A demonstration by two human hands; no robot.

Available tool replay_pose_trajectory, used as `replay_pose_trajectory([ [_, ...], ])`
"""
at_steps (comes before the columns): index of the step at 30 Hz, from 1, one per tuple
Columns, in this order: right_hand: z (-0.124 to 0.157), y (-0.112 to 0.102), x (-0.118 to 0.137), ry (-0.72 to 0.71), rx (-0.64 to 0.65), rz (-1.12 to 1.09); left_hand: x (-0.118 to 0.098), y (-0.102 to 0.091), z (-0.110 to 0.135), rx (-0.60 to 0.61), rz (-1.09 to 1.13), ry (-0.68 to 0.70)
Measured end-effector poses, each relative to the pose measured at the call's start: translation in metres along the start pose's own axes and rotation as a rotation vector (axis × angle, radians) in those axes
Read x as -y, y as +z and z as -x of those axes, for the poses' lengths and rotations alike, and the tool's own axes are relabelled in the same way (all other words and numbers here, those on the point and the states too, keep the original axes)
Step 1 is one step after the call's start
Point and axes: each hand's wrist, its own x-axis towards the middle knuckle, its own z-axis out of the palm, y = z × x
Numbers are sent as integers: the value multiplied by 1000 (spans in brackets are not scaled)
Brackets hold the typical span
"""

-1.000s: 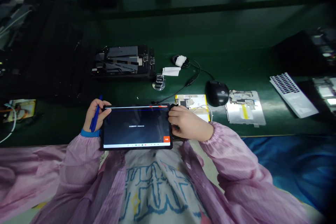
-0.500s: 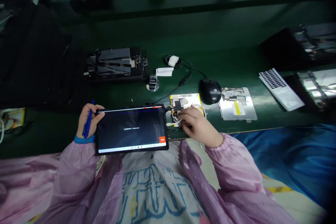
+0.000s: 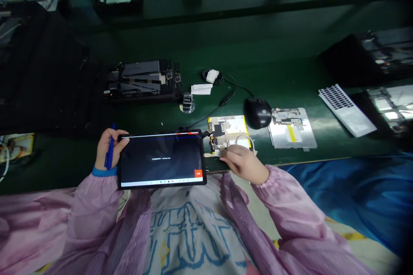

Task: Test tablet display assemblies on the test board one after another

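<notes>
My left hand (image 3: 108,149) grips a blue pen (image 3: 109,152) and also rests against the left edge of a black tablet (image 3: 160,160). The tablet's dark screen shows a small line of text and an orange button. My right hand (image 3: 243,163) lies to the right of the tablet, its fingers on the lower edge of a yellow-edged flat panel (image 3: 228,131). A white cable (image 3: 245,141) loops beside those fingers. Small parts under the fingertips are partly hidden.
A black HP mouse (image 3: 258,112) and a metal plate with a yellow strip (image 3: 292,128) lie right of the panel. Behind stands an opened device (image 3: 142,81), with a coiled black cable (image 3: 213,76). A blue cloth (image 3: 348,176) lies at the green bench's front edge.
My right hand has moved off the tablet's right edge onto the yellow-edged panel, and the white cable now shows beside it. The view has shifted slightly. My left hand keeps the pen.
</notes>
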Motion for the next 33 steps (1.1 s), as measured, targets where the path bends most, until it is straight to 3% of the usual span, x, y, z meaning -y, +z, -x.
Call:
replay_pose_trajectory([
  [8,-8,-8,-8,118,10,-235,-1,2,-1,19,-28,1],
  [11,-10,-8,-6,128,12,-219,0,1,-1,12,-36,-5],
  [14,-15,-7,4,125,-57,-55,0,-1,-2,22,-54,-3],
  [16,-20,-5,13,79,-83,119,0,-1,-1,24,-65,11],
  [19,-28,-1,19,-30,-17,267,0,-1,-1,25,-87,33],
  [33,-27,6,8,-217,81,240,-2,1,0,31,-96,22],
])
